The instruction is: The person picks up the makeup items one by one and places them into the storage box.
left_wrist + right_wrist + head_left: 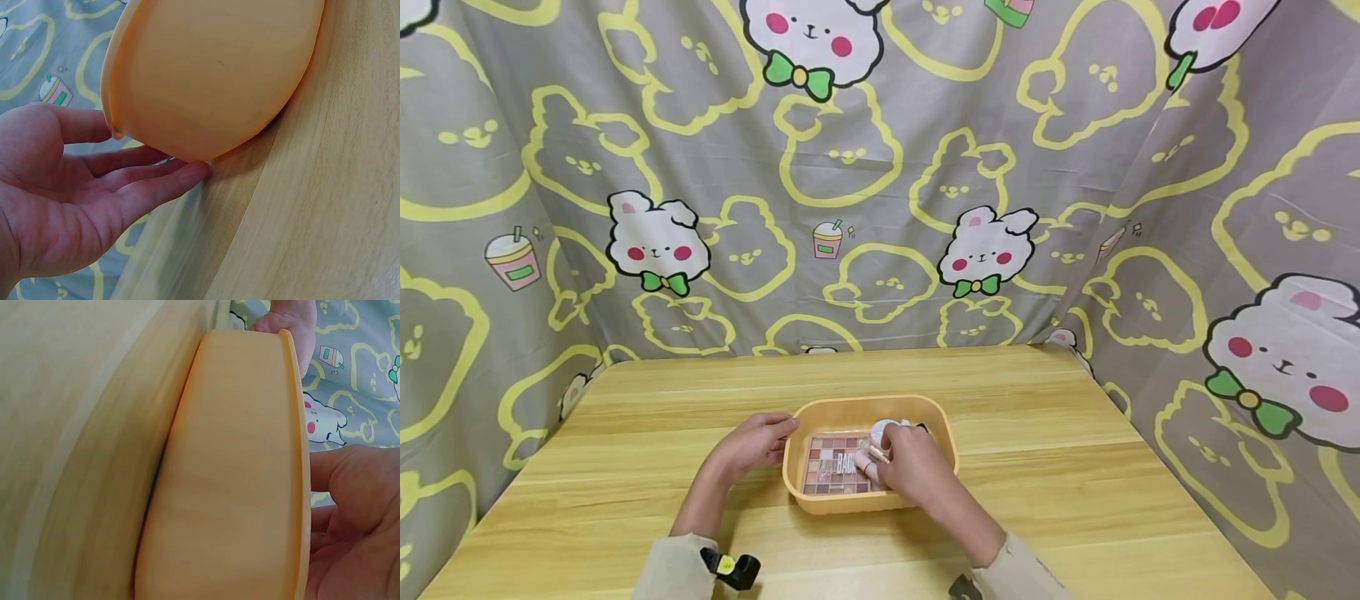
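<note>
A yellow-orange plastic basket (865, 503) stands on the table. My left hand (758, 439) holds its left end, the thumb at the rim and the other fingers (181, 178) along the outer wall. Inside, on the left, lies a flat eyeshadow palette (826, 467) with a grid of colored squares. My right hand (917, 467) reaches into the basket's right side, fingertips pinching a small pale tube with a gold band (877, 452). Beside it are a pinkish-white tube (865, 465) and a white round item (883, 428). The hand hides part of these, and the basket wall (231, 462) hides the fingertips in the right wrist view.
The wooden table (1060, 467) extends around the basket on all sides. A curtain (880, 175) with rabbit prints hangs behind the table and along both sides. A black strap device (730, 567) sits at the left sleeve.
</note>
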A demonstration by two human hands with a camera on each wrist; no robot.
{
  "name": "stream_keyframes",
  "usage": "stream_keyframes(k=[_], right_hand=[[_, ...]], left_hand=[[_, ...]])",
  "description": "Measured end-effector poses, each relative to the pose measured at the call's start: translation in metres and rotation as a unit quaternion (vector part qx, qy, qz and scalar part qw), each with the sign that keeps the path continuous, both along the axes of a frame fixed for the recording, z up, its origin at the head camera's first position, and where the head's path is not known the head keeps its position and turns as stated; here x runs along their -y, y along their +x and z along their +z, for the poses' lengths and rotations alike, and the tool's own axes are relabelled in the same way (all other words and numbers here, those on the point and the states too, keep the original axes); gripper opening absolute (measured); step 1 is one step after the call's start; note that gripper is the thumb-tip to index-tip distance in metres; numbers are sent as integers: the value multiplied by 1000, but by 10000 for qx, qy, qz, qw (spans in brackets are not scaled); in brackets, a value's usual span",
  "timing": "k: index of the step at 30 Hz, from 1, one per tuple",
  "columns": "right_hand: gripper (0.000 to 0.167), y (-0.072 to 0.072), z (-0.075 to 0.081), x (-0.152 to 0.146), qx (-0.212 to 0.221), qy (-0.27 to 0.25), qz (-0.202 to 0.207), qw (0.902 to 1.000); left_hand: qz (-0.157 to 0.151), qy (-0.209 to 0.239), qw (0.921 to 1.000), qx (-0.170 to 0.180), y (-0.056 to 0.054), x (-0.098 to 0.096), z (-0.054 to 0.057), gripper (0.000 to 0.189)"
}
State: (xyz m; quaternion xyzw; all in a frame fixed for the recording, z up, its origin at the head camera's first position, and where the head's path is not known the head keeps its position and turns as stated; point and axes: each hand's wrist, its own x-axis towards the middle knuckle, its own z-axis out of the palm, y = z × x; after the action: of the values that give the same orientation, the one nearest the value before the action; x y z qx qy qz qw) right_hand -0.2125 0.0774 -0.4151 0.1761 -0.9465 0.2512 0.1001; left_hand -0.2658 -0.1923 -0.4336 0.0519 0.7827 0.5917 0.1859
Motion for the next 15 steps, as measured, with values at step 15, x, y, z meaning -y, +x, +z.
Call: stream_keyframes(k=[15], right_hand=[[16, -4, 4, -6, 171, -226, -86, 9996]], left_hand=[[-3, 29, 10000, -7, 0, 1, 0, 54]])
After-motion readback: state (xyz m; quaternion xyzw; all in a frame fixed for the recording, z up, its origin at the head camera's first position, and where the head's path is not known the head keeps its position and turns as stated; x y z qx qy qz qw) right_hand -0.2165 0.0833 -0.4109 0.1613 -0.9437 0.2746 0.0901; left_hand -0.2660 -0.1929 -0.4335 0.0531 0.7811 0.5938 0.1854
